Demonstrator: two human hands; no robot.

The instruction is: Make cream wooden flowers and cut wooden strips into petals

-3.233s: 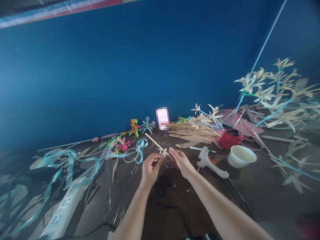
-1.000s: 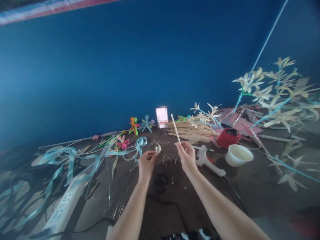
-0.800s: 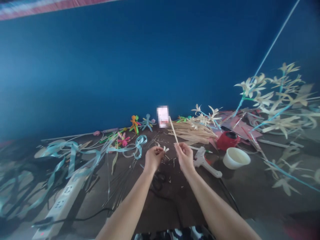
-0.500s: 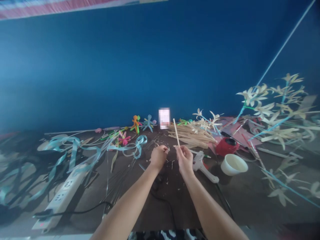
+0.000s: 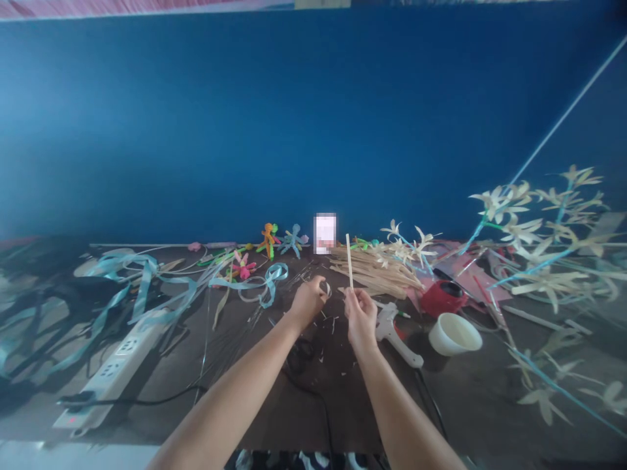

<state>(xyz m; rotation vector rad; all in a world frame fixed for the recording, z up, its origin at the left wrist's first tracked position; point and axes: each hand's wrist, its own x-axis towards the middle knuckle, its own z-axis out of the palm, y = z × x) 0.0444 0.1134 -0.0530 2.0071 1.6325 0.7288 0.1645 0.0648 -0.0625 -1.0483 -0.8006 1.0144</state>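
My right hand is closed in a pinch on the lower end of a thin, pale flat strip, which stands nearly upright above the fingers. To its left, my left hand is closed with curled fingers over the dark table. A small pale curved bit and something dark show at its fingertips, too small to name. The two hands are apart. A white glue gun lies just right of my right hand. Beyond it lies a bundle of dry tan strips.
A white cup and a red roll-like object stand at the right, near pale-petalled flowers on blue stems. At left lie a power strip and blue ribbon. Small pipe-cleaner figures stand at the back.
My left hand has opened its grip a little and shifted slightly left. My right hand still holds the strip, now more upright. The view has tilted slightly.
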